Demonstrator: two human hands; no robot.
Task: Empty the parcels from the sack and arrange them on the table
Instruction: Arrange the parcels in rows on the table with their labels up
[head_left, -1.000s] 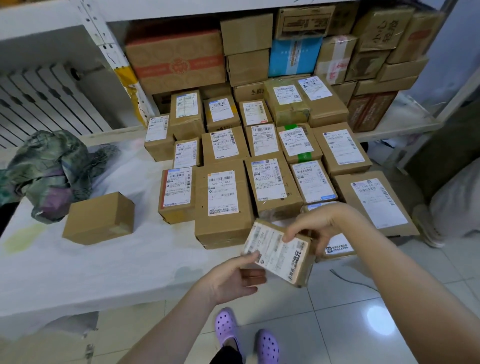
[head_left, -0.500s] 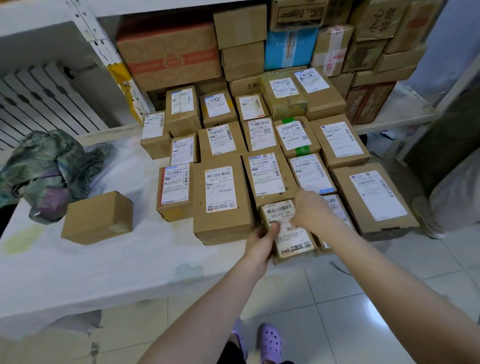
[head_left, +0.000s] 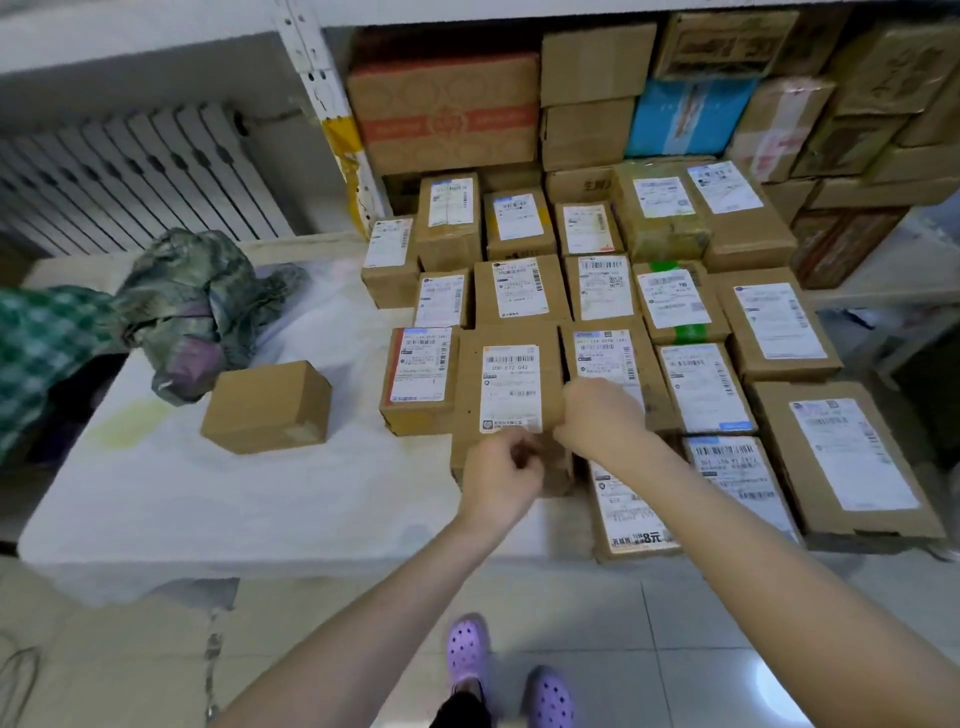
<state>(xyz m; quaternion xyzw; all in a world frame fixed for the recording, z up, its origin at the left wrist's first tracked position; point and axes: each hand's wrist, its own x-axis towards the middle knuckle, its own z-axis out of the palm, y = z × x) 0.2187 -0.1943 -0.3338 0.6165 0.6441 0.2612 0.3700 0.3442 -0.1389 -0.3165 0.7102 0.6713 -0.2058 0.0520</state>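
Parcels (head_left: 511, 387) crowd white table (head_left: 234, 499) near radiator (head_left: 130, 176); left hand (head_left: 501, 470), right hand (head_left: 597, 418) curled at one, grip unclear

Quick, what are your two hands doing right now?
Left hand: curled against the big parcel; grip cannot be told.
Right hand: curled beside it; grip cannot be told.

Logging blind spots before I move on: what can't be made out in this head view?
Head view:
- Whether left hand or right hand grips anything: both curled against the large box, contact hidden.
- Label text: blurred, too small.
- Checked cloth: cut by left edge.
- Front parcel: partly under right forearm.
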